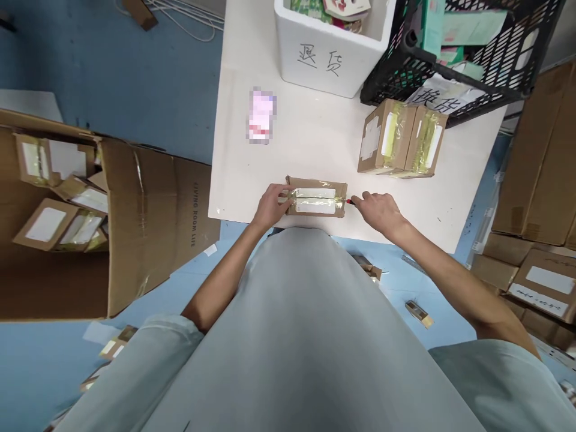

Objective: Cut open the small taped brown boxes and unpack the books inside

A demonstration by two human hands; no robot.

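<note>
A small taped cardboard box (315, 208) lies flat near the front edge of the white table, directly before me. Clear yellowish tape and a white label cover its top, and a dark line runs lengthwise through the middle. My left hand (271, 207) grips the box's left end, thumb and fingers closed on it. At the opposite end, my right hand (378, 210) is closed around a small red-and-black cutter (350, 202), its tip close to the box's right edge. Most of the cutter is hidden inside the fingers.
Two taped boxes (402, 141) stand at the table's right, by a black crate (391, 81) and a white foam bin (330, 60). A blurred pink item (261, 117) lies behind my left hand. A large open carton (153, 216) with several parcels is at left.
</note>
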